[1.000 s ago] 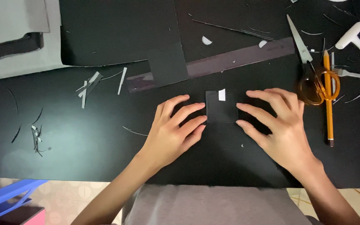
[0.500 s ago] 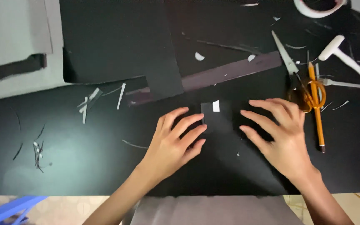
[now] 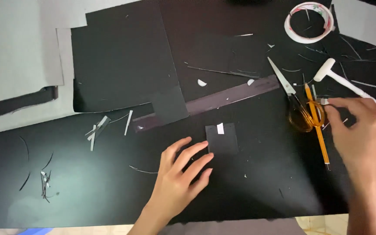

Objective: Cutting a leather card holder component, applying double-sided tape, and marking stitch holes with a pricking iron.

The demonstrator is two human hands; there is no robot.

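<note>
Left hand [image 3: 180, 174] lies flat on the black bench [image 3: 88, 182], palm down, fingers spread and apart, gripping nothing. Its fingertips reach just beside the lower left corner of a small dark card rectangle [image 3: 223, 140]; contact with the edge cannot be told. The card lies flat near the bench's middle, with a small white tab [image 3: 220, 128] at its top edge.

Right hand [image 3: 364, 130] is raised at the right side, blurred, fingers loosely curled over the orange-handled scissors [image 3: 293, 102] and the orange pencil [image 3: 317, 128]. Fingertips are at the scissor handles and pencil top (whether they pinch anything cannot be told).

Pencil lies lengthwise, point toward the near edge, touching the scissor handles. A white mallet-like tool [image 3: 342, 80] sits just beyond the right hand. A roll of white tape [image 3: 310, 21] is at the far right. A long dark strip [image 3: 223, 102] runs diagonally above the card, partly under a black sheet [image 3: 122, 61]. White and grey paper slivers [image 3: 99, 130] are scattered to the left.
</note>
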